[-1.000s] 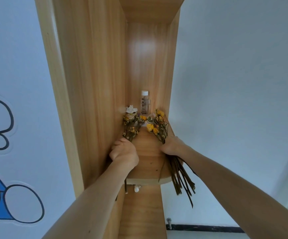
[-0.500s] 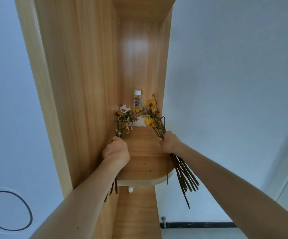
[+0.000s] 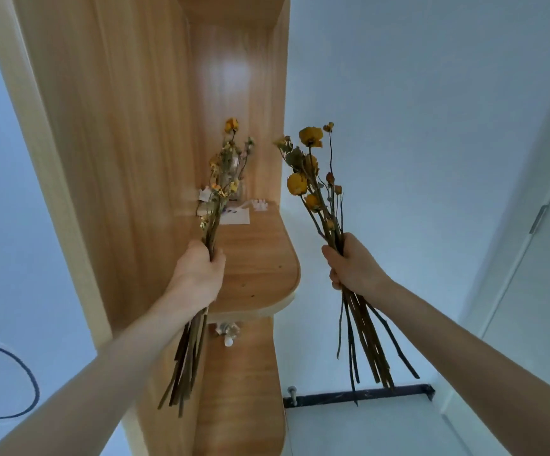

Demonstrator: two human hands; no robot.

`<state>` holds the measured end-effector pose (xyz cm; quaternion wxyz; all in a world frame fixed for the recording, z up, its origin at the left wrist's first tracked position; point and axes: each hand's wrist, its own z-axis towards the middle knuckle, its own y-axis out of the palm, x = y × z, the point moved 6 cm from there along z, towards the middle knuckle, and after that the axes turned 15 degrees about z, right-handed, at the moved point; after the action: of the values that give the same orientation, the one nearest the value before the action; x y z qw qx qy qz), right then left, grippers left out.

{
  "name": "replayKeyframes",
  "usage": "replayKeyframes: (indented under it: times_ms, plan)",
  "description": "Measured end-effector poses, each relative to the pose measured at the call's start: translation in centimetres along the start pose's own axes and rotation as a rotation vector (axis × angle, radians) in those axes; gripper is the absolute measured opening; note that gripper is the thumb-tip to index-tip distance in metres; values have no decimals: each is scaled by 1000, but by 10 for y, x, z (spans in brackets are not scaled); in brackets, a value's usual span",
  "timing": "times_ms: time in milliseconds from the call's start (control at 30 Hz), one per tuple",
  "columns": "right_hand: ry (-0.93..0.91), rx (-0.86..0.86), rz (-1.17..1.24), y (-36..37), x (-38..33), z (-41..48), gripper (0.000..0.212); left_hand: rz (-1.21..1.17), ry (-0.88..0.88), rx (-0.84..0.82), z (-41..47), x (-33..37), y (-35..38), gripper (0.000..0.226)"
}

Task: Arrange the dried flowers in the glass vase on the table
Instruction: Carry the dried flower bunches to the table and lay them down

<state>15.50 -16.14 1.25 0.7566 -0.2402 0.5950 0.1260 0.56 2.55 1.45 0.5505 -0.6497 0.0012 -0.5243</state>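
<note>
Fingers of both your hands curl tight round stems. Your left hand grips 1 thin bunch of dried flowers upright over the wooden shelf; your right hand grips the yellow-headed bunch right of the shelf, before the white wall. The 2 bunches are apart, stem ends hanging below your fists.

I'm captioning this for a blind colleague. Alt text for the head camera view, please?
A person holds up two bunches of dried flowers by the stems: a thin bunch in the left hand, a yellow bunch in the right hand. Behind them, a wooden shelf stands against a pale wall.
</note>
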Motion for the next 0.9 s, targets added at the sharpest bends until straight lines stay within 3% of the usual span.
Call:
replayKeyframes:
  times_ms: [133, 367, 900]
  plan:
    - [-42, -27, 28, -25, 17, -62, 16, -235, 116, -73, -63, -6, 1, 24]
    - [15, -91, 8, -40, 70, -178, 16, -306, 242, -159, -164, -38, 27, 9]
    - [508, -234, -73, -30, 223, -350, 13, -71, -57, -520, -303, -222, 115, 23]
